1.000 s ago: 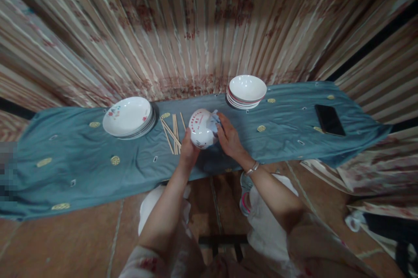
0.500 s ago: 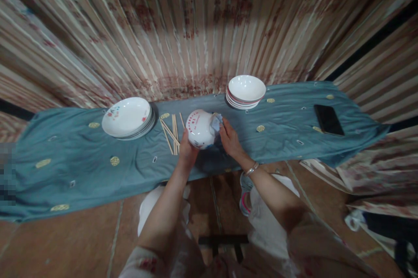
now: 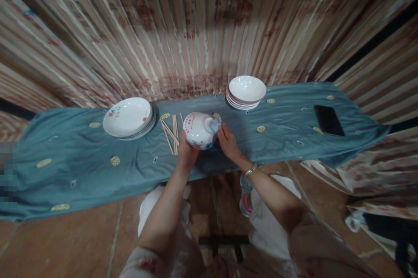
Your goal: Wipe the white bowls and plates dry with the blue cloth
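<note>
Left hand (image 3: 187, 150) grips white bowl (image 3: 195, 129) (red print on side), tilted above blue-green tablecloth (image 3: 91, 152); right hand (image 3: 230, 143) pinches pale cloth (image 3: 215, 125) against bowl's base. Chopsticks (image 3: 175, 134) lie nearby.

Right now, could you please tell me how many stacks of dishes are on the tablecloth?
2: the stack of plates, left of the chopsticks, and the stack of bowls, beyond and right of the bowl in the left hand.

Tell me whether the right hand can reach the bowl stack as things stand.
Probably yes: only tablecloth shows between the right hand and the bowl stack, though that hand's grip is taken up by the pale blue cloth against the printed bowl.
</note>
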Demonstrator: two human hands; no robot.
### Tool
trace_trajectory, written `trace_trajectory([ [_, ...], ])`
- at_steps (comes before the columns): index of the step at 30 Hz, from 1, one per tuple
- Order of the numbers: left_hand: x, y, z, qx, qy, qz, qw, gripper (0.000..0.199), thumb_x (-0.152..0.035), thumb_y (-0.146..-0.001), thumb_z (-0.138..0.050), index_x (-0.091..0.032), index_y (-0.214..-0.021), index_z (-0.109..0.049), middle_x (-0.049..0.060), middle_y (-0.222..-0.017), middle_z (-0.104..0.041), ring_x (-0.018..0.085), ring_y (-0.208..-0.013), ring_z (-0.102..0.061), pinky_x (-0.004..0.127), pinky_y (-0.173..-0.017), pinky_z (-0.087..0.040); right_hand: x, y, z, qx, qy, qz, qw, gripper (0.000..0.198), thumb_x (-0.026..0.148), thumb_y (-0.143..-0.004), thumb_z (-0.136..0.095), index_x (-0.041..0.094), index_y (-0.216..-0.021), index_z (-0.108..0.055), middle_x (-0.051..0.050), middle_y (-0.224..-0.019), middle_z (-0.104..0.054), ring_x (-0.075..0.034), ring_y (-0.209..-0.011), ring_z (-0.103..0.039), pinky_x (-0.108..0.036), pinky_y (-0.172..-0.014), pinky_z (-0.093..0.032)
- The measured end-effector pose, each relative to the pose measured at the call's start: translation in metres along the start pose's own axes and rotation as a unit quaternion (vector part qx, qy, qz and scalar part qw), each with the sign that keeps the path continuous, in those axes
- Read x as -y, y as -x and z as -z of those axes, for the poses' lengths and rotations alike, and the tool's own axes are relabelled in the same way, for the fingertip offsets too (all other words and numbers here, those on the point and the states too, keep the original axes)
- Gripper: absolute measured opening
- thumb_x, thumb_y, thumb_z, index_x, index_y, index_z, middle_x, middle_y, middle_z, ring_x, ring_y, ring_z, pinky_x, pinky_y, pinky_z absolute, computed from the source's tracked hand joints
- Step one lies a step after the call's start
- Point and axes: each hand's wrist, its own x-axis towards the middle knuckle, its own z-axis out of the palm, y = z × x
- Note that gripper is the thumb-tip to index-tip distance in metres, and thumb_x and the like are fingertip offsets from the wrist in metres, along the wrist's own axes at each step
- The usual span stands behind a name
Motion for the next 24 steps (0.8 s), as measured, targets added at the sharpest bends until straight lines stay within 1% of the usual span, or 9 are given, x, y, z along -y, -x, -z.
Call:
trace_trajectory([
  [3,-0.001,0.001,-0.001,-0.002,0.014,-0.017,1.000,0.046,-0.034,-0.101,-0.028,-0.017,-0.128,-0.061,0.007,-0.120,-0.072,0.023,-0.131,-0.053,0.037,-0.111,-0.042,0.002,0.003,-0.002,0.007,0.018,0.006,1.000,0.056,0.048,-0.102,-0.025,0.012,-0.138,-0.049,-0.017,-0.130,-0.064,-0.024,-0.122,-0.060,-0.042,-0.104,-0.047],
  [6,-0.001,0.000,0.000,-0.023,0.013,-0.009,1.000,0.046,-0.034,-0.101,-0.027,-0.016,-0.127,-0.061,0.007,-0.120,-0.072,0.023,-0.132,-0.052,0.037,-0.111,-0.042,0.001,0.007,-0.008,-0.004,0.015,0.012,1.000,0.058,0.050,-0.101,-0.026,0.013,-0.141,-0.047,-0.017,-0.133,-0.062,-0.024,-0.125,-0.058,-0.041,-0.106,-0.046],
  [9,-0.001,0.000,0.001,-0.037,0.009,0.000,0.999,0.046,-0.037,-0.101,-0.027,-0.018,-0.128,-0.060,0.006,-0.122,-0.071,0.023,-0.134,-0.050,0.038,-0.111,-0.041,-0.002,0.011,-0.014,-0.017,0.017,0.017,1.000,0.062,0.051,-0.101,-0.026,0.012,-0.145,-0.043,-0.019,-0.140,-0.056,-0.025,-0.132,-0.053,-0.045,-0.110,-0.042],
  [13,-0.002,0.001,0.003,-0.038,0.015,0.010,0.999,0.047,-0.039,-0.101,-0.028,-0.019,-0.127,-0.060,0.005,-0.118,-0.072,0.024,-0.134,-0.050,0.040,-0.112,-0.040,-0.001,0.016,-0.019,-0.001,0.051,0.017,0.999,0.066,0.052,-0.101,-0.022,0.009,-0.149,-0.037,-0.022,-0.146,-0.050,-0.029,-0.138,-0.046,-0.052,-0.114,-0.036],
  [16,-0.002,0.000,0.004,-0.037,0.027,0.008,0.999,0.047,-0.039,-0.101,-0.028,-0.017,-0.126,-0.062,0.006,-0.116,-0.073,0.024,-0.133,-0.051,0.038,-0.112,-0.040,0.003,0.020,-0.019,0.000,0.049,0.034,0.998,0.065,0.052,-0.101,-0.024,0.011,-0.151,-0.033,-0.021,-0.149,-0.046,-0.027,-0.142,-0.041,-0.051,-0.116,-0.034],
  [19,-0.002,-0.002,0.006,-0.043,0.034,0.016,0.998,0.048,-0.039,-0.101,-0.028,-0.017,-0.129,-0.060,0.008,-0.120,-0.071,0.024,-0.130,-0.053,0.040,-0.111,-0.042,0.009,0.023,-0.018,-0.001,0.050,0.051,0.997,0.065,0.051,-0.101,-0.027,0.012,-0.152,-0.029,-0.019,-0.153,-0.040,-0.024,-0.146,-0.034,-0.048,-0.120,-0.030],
  [24,-0.002,-0.003,0.007,-0.055,0.042,0.025,0.997,0.051,-0.041,-0.100,-0.029,-0.015,-0.135,-0.054,0.011,-0.128,-0.066,0.023,-0.128,-0.055,0.040,-0.110,-0.042,0.014,0.024,-0.019,0.010,0.077,0.049,0.996,0.065,0.047,-0.101,-0.025,0.007,-0.152,-0.026,-0.023,-0.155,-0.035,-0.025,-0.148,-0.029,-0.049,-0.121,-0.028],
])
